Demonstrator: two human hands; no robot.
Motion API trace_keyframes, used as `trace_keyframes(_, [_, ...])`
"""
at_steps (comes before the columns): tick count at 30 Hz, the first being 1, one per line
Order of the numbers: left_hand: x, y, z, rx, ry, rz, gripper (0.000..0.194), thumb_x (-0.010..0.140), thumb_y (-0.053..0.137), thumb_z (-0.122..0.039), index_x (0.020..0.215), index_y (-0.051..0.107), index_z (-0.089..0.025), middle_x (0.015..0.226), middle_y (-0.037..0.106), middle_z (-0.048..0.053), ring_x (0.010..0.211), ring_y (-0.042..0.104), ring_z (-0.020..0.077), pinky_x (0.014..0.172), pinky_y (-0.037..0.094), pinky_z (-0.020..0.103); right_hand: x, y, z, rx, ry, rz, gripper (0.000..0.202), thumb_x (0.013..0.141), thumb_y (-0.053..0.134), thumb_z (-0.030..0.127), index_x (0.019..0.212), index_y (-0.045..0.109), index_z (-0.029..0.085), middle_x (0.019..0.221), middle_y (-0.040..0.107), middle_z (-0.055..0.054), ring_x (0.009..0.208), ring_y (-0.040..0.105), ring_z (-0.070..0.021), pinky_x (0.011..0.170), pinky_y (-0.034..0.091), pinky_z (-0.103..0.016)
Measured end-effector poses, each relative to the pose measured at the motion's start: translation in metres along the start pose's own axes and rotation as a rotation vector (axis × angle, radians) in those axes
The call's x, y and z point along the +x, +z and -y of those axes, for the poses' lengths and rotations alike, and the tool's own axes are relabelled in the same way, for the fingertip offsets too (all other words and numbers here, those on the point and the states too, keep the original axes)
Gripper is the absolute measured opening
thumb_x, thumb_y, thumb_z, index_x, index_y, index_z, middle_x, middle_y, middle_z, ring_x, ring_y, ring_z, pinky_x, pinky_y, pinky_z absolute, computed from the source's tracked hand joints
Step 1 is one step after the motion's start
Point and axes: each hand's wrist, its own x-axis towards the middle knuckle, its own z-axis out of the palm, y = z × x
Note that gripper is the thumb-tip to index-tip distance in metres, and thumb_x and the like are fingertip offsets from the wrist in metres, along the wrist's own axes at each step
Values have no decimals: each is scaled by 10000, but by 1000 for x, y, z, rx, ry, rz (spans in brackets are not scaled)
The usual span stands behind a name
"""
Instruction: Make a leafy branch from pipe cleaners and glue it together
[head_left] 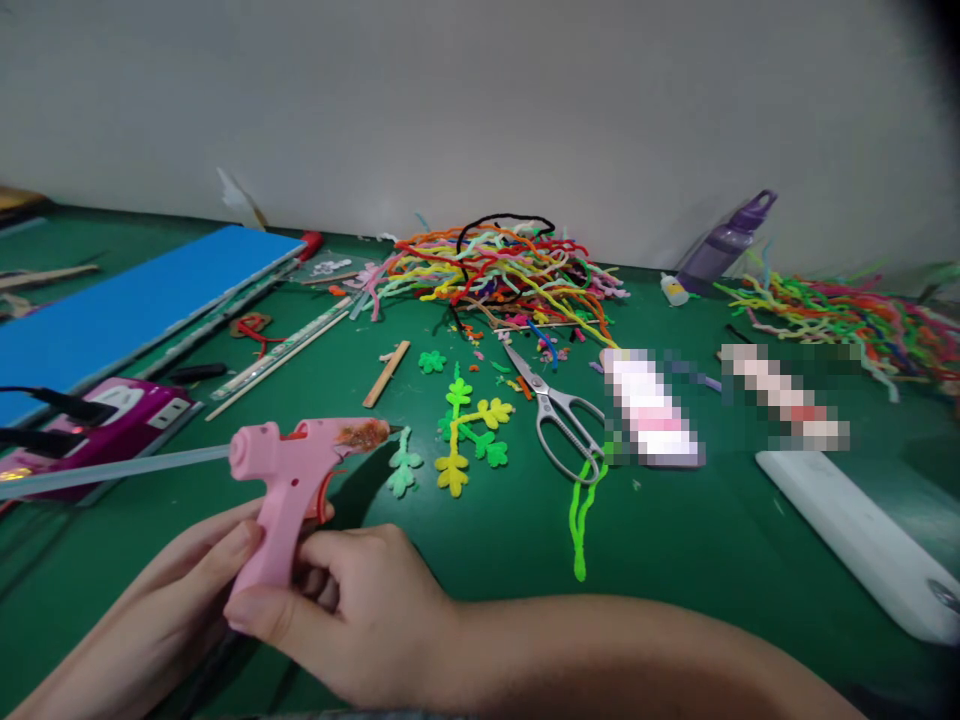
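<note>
A pink hot glue gun (281, 470) is held over the near left of the table, its stained nozzle aimed right and a long clear glue stick (150, 468) in its back end. My left hand (199, 560) is closed round the handle from the left, thumb along it, a fingertip by the red trigger. My right hand (367, 600) grips the lower handle from the right. Just past the nozzle tip lies a mint pipe-cleaner leaf sprig (406, 470). Beside it are yellow and green leaf sprigs (452, 470) and a small green flower (432, 362).
Open-bladed scissors (551, 400) lie right of the sprigs, near a bent lime pipe cleaner (579, 540). Behind is a heap of coloured pipe cleaners (495, 265). A purple power strip (142, 420) and blue board (150, 290) are left; a purple bottle (720, 250) stands right.
</note>
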Motion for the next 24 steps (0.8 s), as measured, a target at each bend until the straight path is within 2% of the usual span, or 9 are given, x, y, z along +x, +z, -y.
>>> trace_keyframes(10, [2, -3, 2, -8, -17, 31, 412, 267, 874, -509, 567, 733, -264, 499, 693, -13, 449, 590, 142, 399, 504, 156, 0, 0, 1, -8, -2, -12, 389, 858, 490, 562, 877, 625, 198, 720, 622, 32, 630, 577, -79, 539, 394, -152])
trace_keyframes(19, [5, -5, 3, 22, -34, 39, 476, 289, 872, -506, 631, 751, -198, 537, 710, 31, 474, 619, 188, 409, 518, 206, 0, 0, 2, -22, 1, -7, 400, 869, 473, 560, 908, 636, 197, 735, 637, 15, 634, 588, -92, 556, 410, -168])
trace_keyframes(24, [4, -5, 2, 24, -45, 60, 459, 299, 868, -513, 620, 751, -207, 536, 708, 24, 467, 620, 180, 423, 520, 198, 0, -1, 3, -26, 24, 10, 425, 871, 463, 567, 922, 643, 186, 751, 659, -1, 649, 598, -107, 559, 416, -178])
